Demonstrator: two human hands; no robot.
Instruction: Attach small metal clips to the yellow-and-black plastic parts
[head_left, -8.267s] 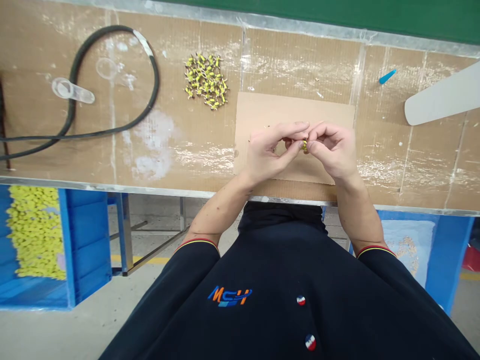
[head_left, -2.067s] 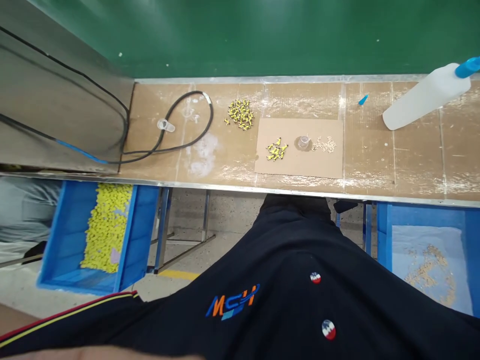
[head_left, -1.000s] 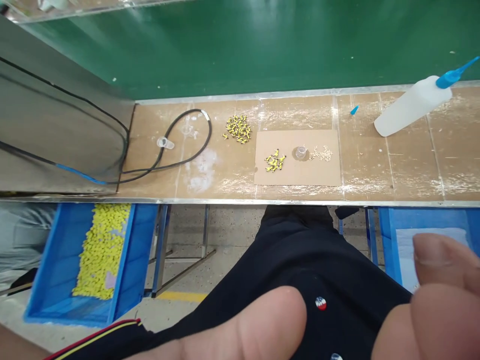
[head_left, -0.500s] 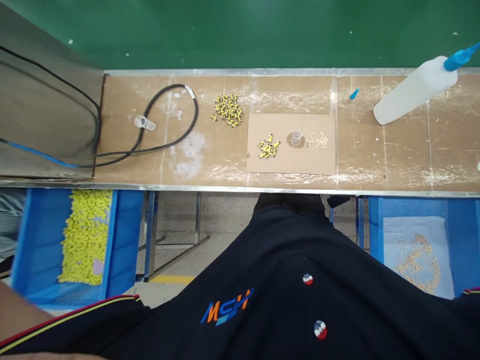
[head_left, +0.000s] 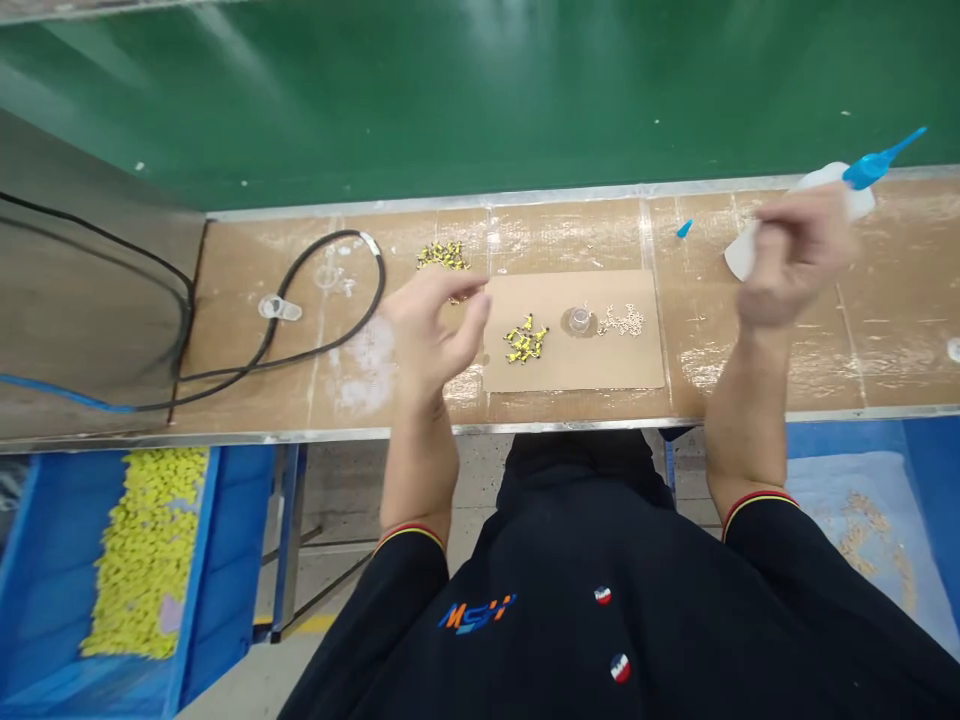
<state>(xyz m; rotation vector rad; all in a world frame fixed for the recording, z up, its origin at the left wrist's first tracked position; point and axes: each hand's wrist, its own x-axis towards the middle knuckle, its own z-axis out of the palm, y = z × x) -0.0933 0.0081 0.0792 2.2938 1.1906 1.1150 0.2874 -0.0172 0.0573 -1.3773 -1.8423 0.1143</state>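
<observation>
The left hand (head_left: 433, 330) hangs over the worktop (head_left: 780, 385) at the left edge of a cardboard sheet (head_left: 592, 375), its fingers loosely curled and nothing visible in its hold. Its fingertips are just beside a heap of yellow-and-black parts (head_left: 442, 257), part of which it hides. At upper right, the blurred right hand (head_left: 795, 255) is curled in front of a white plastic bottle (head_left: 855, 190) with a blue nozzle (head_left: 874, 172); whether it grips the bottle cannot be told. On the sheet lie a smaller cluster of yellow parts (head_left: 525, 340), a clear plastic cup (head_left: 579, 320) and pale beads (head_left: 622, 320). A black cable (head_left: 315, 243) loops at upper left. Below the worktop, a blue crate (head_left: 240, 540) at lower left holds yellow pieces (head_left: 146, 560).
</observation>
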